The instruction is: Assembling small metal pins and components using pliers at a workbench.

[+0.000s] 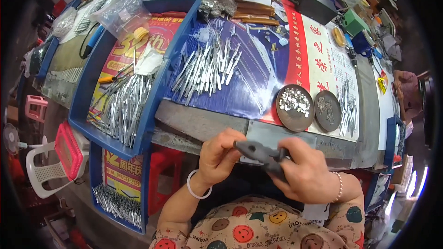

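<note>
My right hand [307, 173] grips a grey pair of pliers [260, 153] by its handles, low in front of my body. Its jaws point left toward my left hand [220, 153], whose fingers are pinched together at the jaw tip; whatever small part they pinch is too small to make out. On the bench just beyond lie a round dark dish of small shiny metal pieces [295, 107] and a second round dark dish [327, 110] with a few parts. A loose pile of thin metal pieces [208, 68] rests on the blue sheet further away.
A blue tray [87, 93] at my left holds many metal pieces and a yellow-handled tool. Another blue bin [121, 203] sits below it. Clear bags, a black box [316, 5], cables and small tools crowd the bench's far side. A white chair [44, 168] stands left.
</note>
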Demonstrator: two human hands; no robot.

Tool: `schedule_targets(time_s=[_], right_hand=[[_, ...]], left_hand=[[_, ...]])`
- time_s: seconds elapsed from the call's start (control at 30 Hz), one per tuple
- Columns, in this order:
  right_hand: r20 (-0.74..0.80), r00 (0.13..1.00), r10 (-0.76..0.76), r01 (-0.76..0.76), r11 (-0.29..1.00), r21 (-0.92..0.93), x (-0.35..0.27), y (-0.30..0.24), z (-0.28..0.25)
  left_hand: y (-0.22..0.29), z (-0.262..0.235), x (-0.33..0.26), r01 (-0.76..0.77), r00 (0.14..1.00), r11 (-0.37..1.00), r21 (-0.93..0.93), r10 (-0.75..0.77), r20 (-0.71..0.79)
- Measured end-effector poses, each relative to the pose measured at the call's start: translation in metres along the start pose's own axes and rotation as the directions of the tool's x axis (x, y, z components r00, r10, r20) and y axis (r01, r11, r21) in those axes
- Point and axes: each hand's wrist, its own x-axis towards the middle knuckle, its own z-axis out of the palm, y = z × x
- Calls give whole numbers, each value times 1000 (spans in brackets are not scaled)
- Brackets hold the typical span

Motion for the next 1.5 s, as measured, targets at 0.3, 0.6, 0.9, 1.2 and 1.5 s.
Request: schedule_targets(time_s=[0.3,0.6,0.9,1.2,1.5], right_hand=[[-9,996,88,-88,994,59,-2,-2,-8],[158,984,80,-93,992,80,-51,-2,19],[167,986,12,-23,998,61,-64,-6,23],[136,991,7,-10,1000,23,-69,-4,32],[579,813,-53,-364,731,578,-54,14,29]], left_hand=[[5,3,-2,37,997,991,-131,-45,-55],[45,14,-37,411,814,680,-607,-573,-92],[64,31,-57,545,725,672,-502,-678,-120],[66,32,-58,605,729,732,-314,-667,-150],[55,27,-61,602,749,774,-194,-632,-199]])
